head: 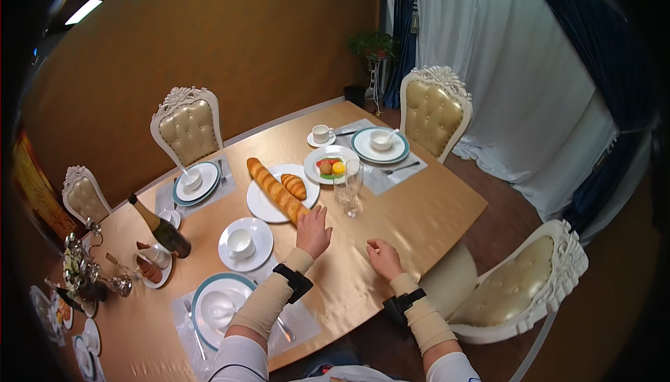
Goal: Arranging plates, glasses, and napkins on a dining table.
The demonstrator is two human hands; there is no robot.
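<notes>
My left hand [314, 232] reaches over the near end of a baguette [276, 189], its fingers covering that end; whether they grip it or only touch it is hidden. The baguette lies across a white oval plate [257, 202], and its near end sticks out past the rim. A croissant [294, 187] rests beside it on the same plate. My right hand [384, 259] hovers near the table's right edge, fingers loosely curled, with nothing seen in it. Beyond it stand clear stemmed glasses [353, 188].
Around the gold-covered table [429, 209] are place settings with teal-rimmed plates [199, 298]. A plate of vegetables [314, 171], a white cup [241, 244], a dark bottle [162, 227] and a candelabra [120, 283] stand on it. A carved chair [515, 293] is close on my right.
</notes>
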